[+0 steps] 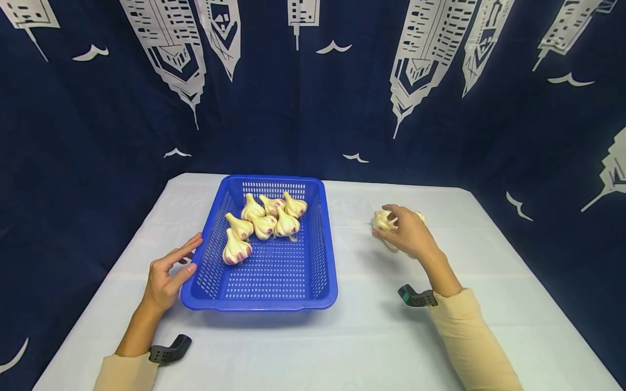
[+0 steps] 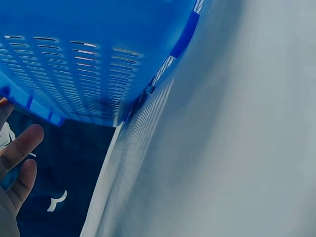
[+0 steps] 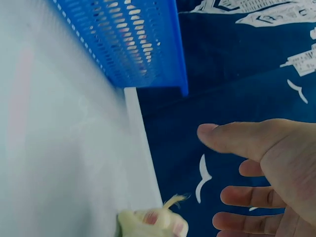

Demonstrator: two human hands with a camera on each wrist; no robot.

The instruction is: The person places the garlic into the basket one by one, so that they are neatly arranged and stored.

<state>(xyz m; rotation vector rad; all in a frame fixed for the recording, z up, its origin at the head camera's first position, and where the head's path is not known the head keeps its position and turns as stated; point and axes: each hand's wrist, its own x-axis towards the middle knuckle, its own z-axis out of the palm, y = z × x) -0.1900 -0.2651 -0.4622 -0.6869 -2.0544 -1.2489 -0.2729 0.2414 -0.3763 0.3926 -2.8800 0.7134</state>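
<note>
A blue plastic basket (image 1: pixel 264 277) with slotted walls holds several garlic bulbs (image 1: pixel 237 248), grouped toward its back and left. My left hand (image 1: pixel 165 276) is at the basket's left side, fingers spread and fingertips at the rim. In the left wrist view, fingers (image 2: pixel 23 148) show beside the basket's slotted wall (image 2: pixel 74 64). Right of the basket, my right hand (image 1: pixel 408 232) hovers over loose garlic (image 1: pixel 382 220) on the table, partly hiding it. Its thumb and fingers are apart with nothing held. The right wrist view shows a garlic bulb (image 3: pixel 158 224) away from the fingers (image 3: pixel 249 196).
A white-covered table (image 1: pixel 371 347) lies under everything. Behind it hangs a dark blue cloth (image 1: pixel 293 108) with white building prints. Dark wrist straps (image 1: pixel 168 350) show at both wrists.
</note>
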